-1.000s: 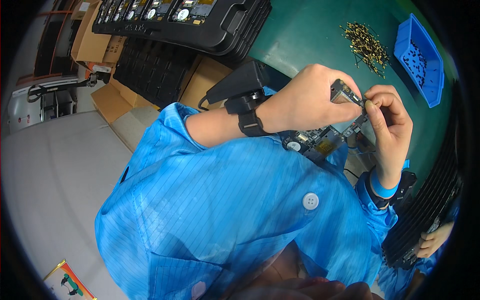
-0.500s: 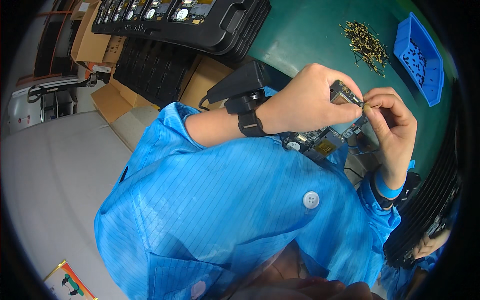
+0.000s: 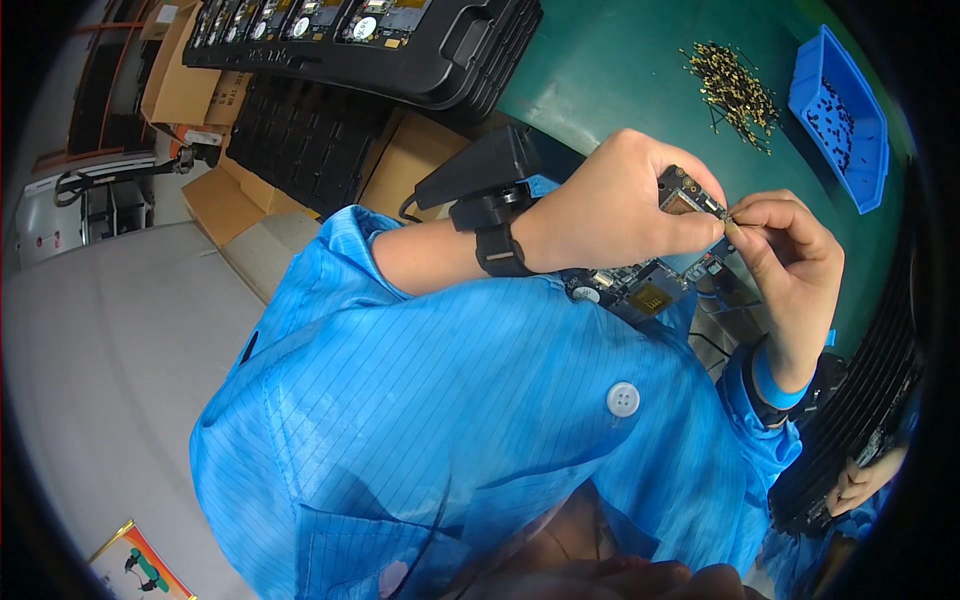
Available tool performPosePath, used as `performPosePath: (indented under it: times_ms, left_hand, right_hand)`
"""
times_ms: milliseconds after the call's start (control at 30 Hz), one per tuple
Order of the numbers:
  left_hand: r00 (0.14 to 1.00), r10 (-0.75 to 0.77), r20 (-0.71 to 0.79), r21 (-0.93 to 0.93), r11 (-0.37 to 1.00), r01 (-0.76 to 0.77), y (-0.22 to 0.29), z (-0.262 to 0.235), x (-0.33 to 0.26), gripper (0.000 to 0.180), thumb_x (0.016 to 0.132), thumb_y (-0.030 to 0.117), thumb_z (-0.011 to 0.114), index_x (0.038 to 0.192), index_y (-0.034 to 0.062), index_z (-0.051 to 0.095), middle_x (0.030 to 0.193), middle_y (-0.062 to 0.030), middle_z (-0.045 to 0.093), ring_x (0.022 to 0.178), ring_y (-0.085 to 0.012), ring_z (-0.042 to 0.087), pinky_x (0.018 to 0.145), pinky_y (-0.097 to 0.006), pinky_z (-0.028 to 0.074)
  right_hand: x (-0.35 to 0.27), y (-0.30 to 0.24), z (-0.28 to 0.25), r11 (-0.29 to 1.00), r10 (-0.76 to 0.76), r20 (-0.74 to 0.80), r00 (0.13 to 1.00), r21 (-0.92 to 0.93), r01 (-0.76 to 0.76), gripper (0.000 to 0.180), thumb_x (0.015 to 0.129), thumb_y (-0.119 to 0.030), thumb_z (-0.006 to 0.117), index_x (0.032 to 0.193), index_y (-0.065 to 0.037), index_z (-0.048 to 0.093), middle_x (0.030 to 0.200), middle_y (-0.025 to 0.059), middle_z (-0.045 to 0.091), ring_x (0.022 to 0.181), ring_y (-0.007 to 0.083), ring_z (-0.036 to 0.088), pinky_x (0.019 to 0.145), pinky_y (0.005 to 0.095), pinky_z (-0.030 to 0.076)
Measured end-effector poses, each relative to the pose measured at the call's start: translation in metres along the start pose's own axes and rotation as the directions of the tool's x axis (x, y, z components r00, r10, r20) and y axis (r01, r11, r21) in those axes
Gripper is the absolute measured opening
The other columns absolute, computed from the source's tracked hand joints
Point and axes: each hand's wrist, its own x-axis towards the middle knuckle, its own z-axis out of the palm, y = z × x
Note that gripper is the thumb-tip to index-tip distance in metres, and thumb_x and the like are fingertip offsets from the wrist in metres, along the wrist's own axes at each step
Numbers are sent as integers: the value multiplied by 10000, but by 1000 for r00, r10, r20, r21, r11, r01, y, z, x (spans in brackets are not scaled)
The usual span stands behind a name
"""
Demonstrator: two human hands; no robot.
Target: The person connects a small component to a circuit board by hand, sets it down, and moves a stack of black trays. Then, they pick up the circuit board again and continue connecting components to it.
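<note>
We grip a small circuit board (image 3: 683, 192) in our left hand (image 3: 610, 205), fingers clamped on it. Our right hand (image 3: 790, 250) pinches a tiny gold pin (image 3: 729, 216) at the board's edge, seemingly not yet seated. Loose pins (image 3: 730, 85) lie beyond our fingertips.

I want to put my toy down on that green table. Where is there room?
The green mat is bare between the black tray stack and the pile of small gold pins. It is crowded further right: pins sit close to the blue bin, and below, the left hand and right hand hold a small circuit board.
</note>
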Motion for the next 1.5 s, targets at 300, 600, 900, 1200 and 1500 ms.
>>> performPosePath:
  times_ms: [300, 600, 900, 1200, 1500]
  left_hand:
    - [999, 43, -1, 75, 996, -43, -1, -1, -2, 205, 697, 121, 645, 854, -8, 618, 787, -86, 627, 749, -116, 585, 676, -236, 459]
    - [999, 40, -15, 22, 999, -40, -3, 0, -5, 189, 698, 94, 642, 851, -14, 615, 797, -78, 623, 751, -109, 577, 666, -233, 456]
    - [999, 43, -12, -40, 998, -43, -10, 3, -4, 183, 677, 60, 643, 840, -17, 613, 786, -68, 613, 737, -101, 565, 658, -229, 450]
    - [996, 91, 7, 41, 995, -91, -7, 2, -7, 156, 683, 43, 635, 829, -2, 608, 800, -64, 608, 741, -91, 556, 636, -218, 442]
    - [997, 44, 69, -58, 998, -40, -6, 0, -7, 151, 723, 61, 627, 862, 6, 605, 809, -48, 606, 766, -89, 559, 658, -218, 459]
  right_hand:
    - [-3, -4, 2, 999, 5, -25, 1000, -47, -6, 77, 690, 67, 612, 756, 45, 580, 760, 67, 588, 699, 108, 564, 639, 205, 442]
    - [-4, -5, 6, 999, 12, -28, 1000, -36, -13, 76, 683, 81, 603, 747, 48, 579, 752, 68, 586, 684, 105, 558, 628, 202, 439]
    - [-6, -8, 5, 999, 31, -20, 999, -33, -32, 70, 686, 86, 589, 743, 52, 569, 764, 78, 581, 672, 108, 548, 615, 203, 436]
    - [-6, -7, 5, 999, 45, 11, 999, 15, -45, 80, 684, 81, 606, 745, 49, 565, 756, 79, 575, 691, 116, 560, 647, 210, 443]
    - [-6, -6, 1, 991, 78, 22, 997, 112, -79, 92, 697, 79, 604, 771, 51, 557, 776, 73, 567, 709, 111, 563, 653, 203, 442]
